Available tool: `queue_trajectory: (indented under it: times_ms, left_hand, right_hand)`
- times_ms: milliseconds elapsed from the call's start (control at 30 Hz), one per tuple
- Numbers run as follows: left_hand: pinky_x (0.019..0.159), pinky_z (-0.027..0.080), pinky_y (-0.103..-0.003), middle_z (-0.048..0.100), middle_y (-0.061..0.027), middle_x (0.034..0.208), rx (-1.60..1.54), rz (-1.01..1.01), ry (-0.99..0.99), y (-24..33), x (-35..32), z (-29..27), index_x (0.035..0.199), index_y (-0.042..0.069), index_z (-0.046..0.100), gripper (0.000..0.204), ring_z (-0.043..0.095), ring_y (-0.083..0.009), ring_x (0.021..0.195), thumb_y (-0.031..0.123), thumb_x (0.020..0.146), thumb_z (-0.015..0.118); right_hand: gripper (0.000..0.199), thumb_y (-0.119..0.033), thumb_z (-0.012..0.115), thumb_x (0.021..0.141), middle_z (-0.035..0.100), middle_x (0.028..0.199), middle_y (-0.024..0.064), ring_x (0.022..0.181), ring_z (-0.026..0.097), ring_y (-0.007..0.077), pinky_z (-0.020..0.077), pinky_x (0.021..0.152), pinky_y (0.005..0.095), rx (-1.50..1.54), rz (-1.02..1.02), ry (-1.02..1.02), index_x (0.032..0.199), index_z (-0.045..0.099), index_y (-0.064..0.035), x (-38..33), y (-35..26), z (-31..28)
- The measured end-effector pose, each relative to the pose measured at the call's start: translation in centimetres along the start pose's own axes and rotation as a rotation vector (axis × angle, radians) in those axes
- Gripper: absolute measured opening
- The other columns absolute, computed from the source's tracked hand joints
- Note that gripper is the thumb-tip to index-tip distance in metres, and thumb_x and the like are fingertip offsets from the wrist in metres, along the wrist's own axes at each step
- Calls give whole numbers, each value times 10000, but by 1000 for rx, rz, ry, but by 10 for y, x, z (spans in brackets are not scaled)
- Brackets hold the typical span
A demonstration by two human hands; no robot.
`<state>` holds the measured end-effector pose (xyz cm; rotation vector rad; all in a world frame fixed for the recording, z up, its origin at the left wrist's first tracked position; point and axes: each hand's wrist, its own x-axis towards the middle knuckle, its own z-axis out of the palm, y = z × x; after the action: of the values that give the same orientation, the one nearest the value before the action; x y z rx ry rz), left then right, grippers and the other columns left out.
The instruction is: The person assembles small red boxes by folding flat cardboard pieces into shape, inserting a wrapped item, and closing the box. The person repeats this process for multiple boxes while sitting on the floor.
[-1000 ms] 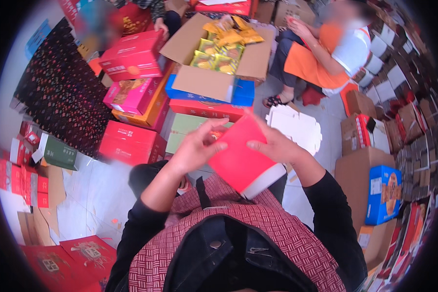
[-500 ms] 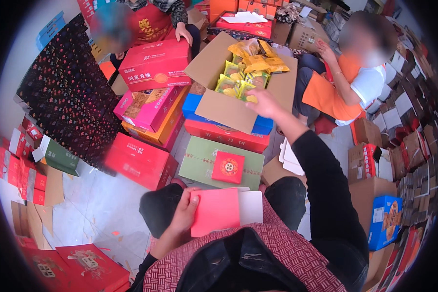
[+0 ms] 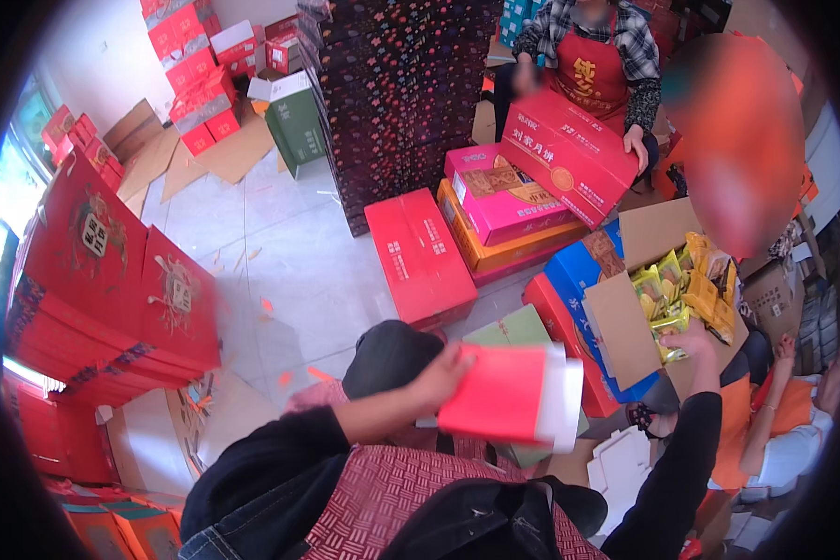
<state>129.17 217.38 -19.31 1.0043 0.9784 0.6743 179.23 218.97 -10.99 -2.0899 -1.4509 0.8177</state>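
Observation:
My left hand (image 3: 441, 378) is closed on the near-left edge of a flat red box (image 3: 495, 390). White card (image 3: 562, 397) sticks out of its right end. On the right, my right hand (image 3: 691, 345) reaches into an open brown carton (image 3: 621, 327), its fingers closed at the near edge of the pile on a yellow-wrapped pastry packet (image 3: 669, 353). Several more yellow-green packets (image 3: 658, 289) and larger orange-yellow packets (image 3: 709, 303) fill the carton. It sits on a blue box (image 3: 583, 271). Under the held box, a green box (image 3: 504, 327) is partly hidden.
A red carton (image 3: 420, 257) stands left of pink (image 3: 495, 205) and orange boxes (image 3: 462, 229). Across from me, a person in a red apron (image 3: 588, 79) holds a large red box (image 3: 569, 154). Red gift boxes (image 3: 112, 289) stand at left. Another person's arm (image 3: 765, 415) shows at right.
The view has swung left, so the carton and boxes now sit farther right. My right hand stays at the packets, and my left still holds the red box. The large red box opposite is tilted.

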Motion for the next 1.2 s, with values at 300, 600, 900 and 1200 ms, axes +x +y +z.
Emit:
queue_trajectory:
  times_ms: [300,600,900,1200]
  left_hand:
    - [808,531,-325,559,-95,1048,-449,117,-51,103,5,-14,1157,43,448,269,592,-181,947,244,987,395]
    - [841,525,-323,543,-105,1113,-514,152,-322,107,-39,24,1198,42,433,305,582,-175,1009,260,995,367]
    - [854,505,-322,519,-111,1106,-512,367,-69,117,-68,40,1196,30,383,283,558,-169,996,231,997,366]
    - [851,416,-256,530,-63,1013,-272,415,-37,18,-109,48,1055,47,439,166,499,-124,950,137,942,521]
  right_hand:
    - [390,19,634,628,624,1071,79,1110,535,248,390,942,359,-169,-1017,319,1007,572,-47,-150,-243,3]
    - [440,94,640,641,604,1169,45,1176,496,286,405,950,406,-462,-1128,-53,1037,605,-95,-223,-311,16]
    - [420,-5,441,883,485,1311,162,1217,463,228,379,1002,341,147,-759,661,1301,432,-32,-264,-271,70]
    - [658,-123,484,923,372,1370,195,1205,437,228,351,990,318,584,-350,858,1442,102,9,-288,-200,234]
